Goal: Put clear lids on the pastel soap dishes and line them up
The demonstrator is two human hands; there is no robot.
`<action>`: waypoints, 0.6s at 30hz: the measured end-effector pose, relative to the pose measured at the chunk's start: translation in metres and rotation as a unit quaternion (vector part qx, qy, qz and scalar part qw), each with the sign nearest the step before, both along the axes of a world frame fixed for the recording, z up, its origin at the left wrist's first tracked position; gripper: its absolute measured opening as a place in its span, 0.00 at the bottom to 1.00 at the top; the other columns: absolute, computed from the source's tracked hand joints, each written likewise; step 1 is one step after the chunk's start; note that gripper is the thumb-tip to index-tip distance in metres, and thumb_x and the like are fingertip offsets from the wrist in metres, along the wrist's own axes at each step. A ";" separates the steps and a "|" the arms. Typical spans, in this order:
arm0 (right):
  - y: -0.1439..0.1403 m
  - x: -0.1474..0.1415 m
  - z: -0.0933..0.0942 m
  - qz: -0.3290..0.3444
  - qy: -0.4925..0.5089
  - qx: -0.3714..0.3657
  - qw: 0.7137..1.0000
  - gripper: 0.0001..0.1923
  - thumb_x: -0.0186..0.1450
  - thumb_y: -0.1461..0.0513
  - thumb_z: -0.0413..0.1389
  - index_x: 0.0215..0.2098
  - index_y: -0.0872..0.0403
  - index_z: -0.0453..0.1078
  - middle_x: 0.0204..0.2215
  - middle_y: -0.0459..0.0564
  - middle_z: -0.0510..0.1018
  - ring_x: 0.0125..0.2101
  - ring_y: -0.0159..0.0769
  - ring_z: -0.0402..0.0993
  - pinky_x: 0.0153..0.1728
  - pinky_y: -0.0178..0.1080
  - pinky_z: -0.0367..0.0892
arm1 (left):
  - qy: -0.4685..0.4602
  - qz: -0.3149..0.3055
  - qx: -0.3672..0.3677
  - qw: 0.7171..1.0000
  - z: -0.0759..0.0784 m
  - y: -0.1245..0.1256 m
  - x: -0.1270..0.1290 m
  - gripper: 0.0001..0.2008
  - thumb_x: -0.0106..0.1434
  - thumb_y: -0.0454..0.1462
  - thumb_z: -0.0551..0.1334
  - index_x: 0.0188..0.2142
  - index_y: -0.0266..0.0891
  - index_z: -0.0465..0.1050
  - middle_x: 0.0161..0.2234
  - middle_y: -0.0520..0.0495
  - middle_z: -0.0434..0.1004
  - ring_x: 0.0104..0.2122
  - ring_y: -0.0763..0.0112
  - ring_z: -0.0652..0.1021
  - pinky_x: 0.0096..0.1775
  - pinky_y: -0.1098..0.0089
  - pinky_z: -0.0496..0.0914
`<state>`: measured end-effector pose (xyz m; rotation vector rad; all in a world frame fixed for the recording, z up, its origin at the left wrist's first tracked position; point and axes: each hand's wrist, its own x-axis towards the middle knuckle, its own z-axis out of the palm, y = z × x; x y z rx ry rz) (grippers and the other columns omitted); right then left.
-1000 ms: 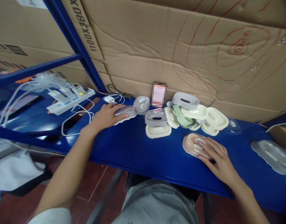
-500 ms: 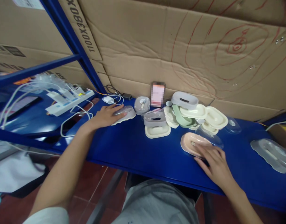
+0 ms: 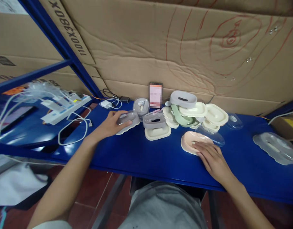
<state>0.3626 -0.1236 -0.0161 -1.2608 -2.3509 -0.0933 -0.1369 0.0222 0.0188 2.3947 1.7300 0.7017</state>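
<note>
My left hand [image 3: 113, 124] grips a grey soap dish [image 3: 128, 119] with a clear lid, thumb at its near side and fingers behind. The dish's left end is hidden under the hand. On the right, my right hand [image 3: 212, 159] is closed over the right end of a peach soap dish [image 3: 188, 143], fingers across its top. A clear lid [image 3: 214, 137] lies just behind the peach dish. Between my hands are a grey dish ring [image 3: 150, 122], a cream tray [image 3: 157, 133] under it, and a pile with a green piece [image 3: 181, 117] and cream trays [image 3: 217, 114].
A phone [image 3: 156, 95] leans on the cardboard wall [image 3: 137, 57]. Another grey lidded dish [image 3: 141, 106] stands left of it. A power strip [image 3: 65, 111] and white cables lie at left. A large lidded grey dish [image 3: 276, 148] lies at right on the blue table [image 3: 137, 159].
My left hand has closed around the grey dish, its thumb now on the near side. My right hand has slid slightly farther over the peach dish. The whole view has shifted a little.
</note>
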 end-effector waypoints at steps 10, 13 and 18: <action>-0.004 0.003 -0.002 -0.003 0.026 0.012 1.000 0.24 0.79 0.64 0.52 0.71 0.45 0.65 0.63 0.52 0.81 0.62 0.45 0.77 0.61 0.51 0.66 | -0.097 0.092 -0.065 0.989 0.003 -0.006 0.015 0.33 0.73 0.61 0.53 0.61 0.43 0.77 0.58 0.39 0.80 0.58 0.52 0.78 0.60 0.54 0.73; -0.008 0.008 -0.002 -0.027 0.059 0.066 0.996 0.23 0.77 0.65 0.54 0.69 0.46 0.68 0.58 0.53 0.84 0.57 0.46 0.81 0.57 0.50 0.69 | -0.078 0.108 -0.026 0.991 0.001 -0.004 0.015 0.32 0.73 0.59 0.53 0.62 0.42 0.78 0.58 0.37 0.78 0.59 0.49 0.77 0.62 0.51 0.71; -0.010 0.014 -0.003 -0.067 0.129 0.112 0.983 0.21 0.75 0.68 0.55 0.62 0.46 0.73 0.48 0.52 0.85 0.48 0.47 0.83 0.51 0.50 0.73 | -0.001 0.123 0.041 0.992 -0.016 -0.009 0.016 0.31 0.73 0.58 0.54 0.66 0.44 0.74 0.62 0.35 0.72 0.62 0.43 0.75 0.63 0.46 0.69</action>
